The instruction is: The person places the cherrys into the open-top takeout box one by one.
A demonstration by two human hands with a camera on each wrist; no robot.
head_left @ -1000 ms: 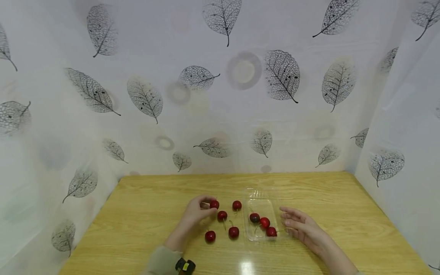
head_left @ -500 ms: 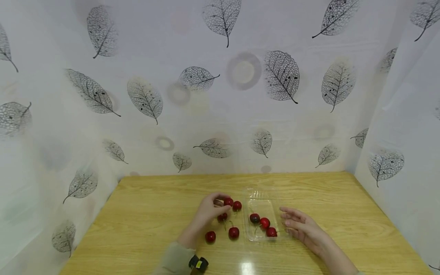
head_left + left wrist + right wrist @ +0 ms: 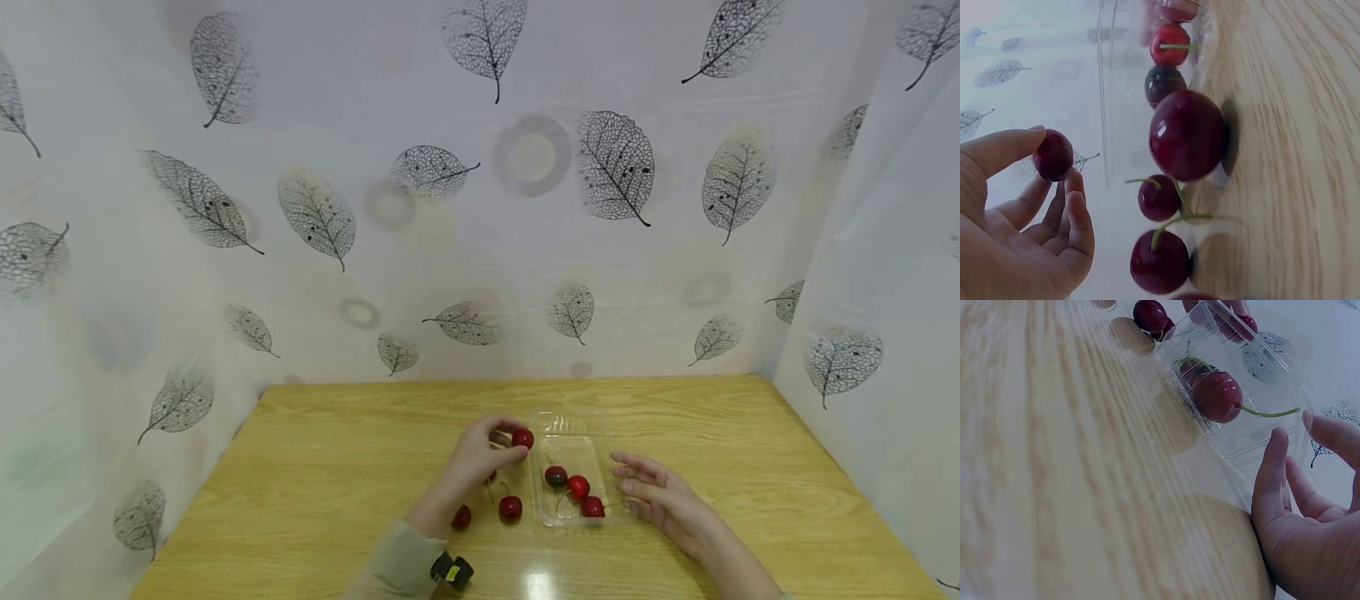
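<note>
My left hand pinches a dark red cherry between thumb and fingertips, just left of a clear plastic container. The left wrist view shows this held cherry raised off the table, the other fingers curved loosely below it. Three cherries lie inside the container near its front, one of them bright red. My right hand rests on its side at the container's right, fingers relaxed and holding nothing. In the right wrist view its fingertips are right at the clear wall, near a cherry with a green stem.
Loose cherries stand on the wooden table left of the container: one in front, another partly behind my left wrist, others mostly hidden by the hand. Leaf-patterned sheeting encloses the back and sides.
My left hand has carried its cherry rightward, from the left of the loose cherries to the container's left edge. The right hand and the container have stayed in place.
</note>
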